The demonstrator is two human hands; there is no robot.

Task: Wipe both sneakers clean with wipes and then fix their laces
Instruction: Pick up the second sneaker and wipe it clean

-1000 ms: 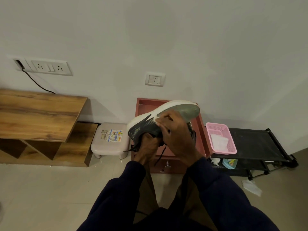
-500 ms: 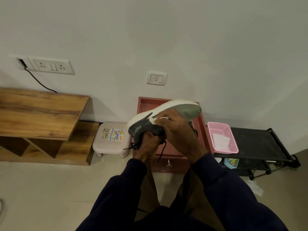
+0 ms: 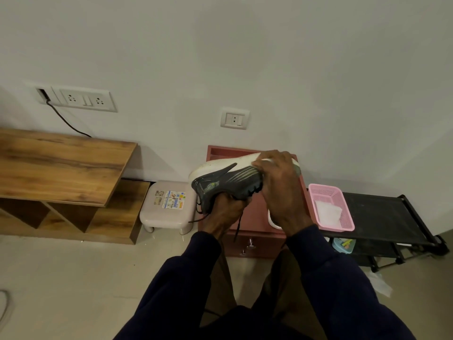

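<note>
A wooden shelf unit stands against the wall at the far left, with a socket plate above it and a black cable running down from the plate behind the wood. Just right of it, a small pale stool with a colourful sticker on top sits on the floor.

Next comes the sneaker, held in the air over a red cabinet and lying on its side. Its white sole is turned up and away, its dark upper faces the camera, and its heel points left. The left hand grips it from below at the collar, fingers curled round the dark fabric, and black laces dangle beside the wrist. The right hand is closed over the toe end, fingers curled across the sole's edge. Something white shows under those fingertips, but I cannot tell whether it is a wipe or the sole itself. Both arms wear dark blue sleeves.

On the wall above is a single small socket. Right of the cabinet, a pink basket holding white wipes sits on the left end of a low black rack. A small blue container rests on the rack's lower level. A crumpled white wipe lies on the floor in front of the rack.
</note>
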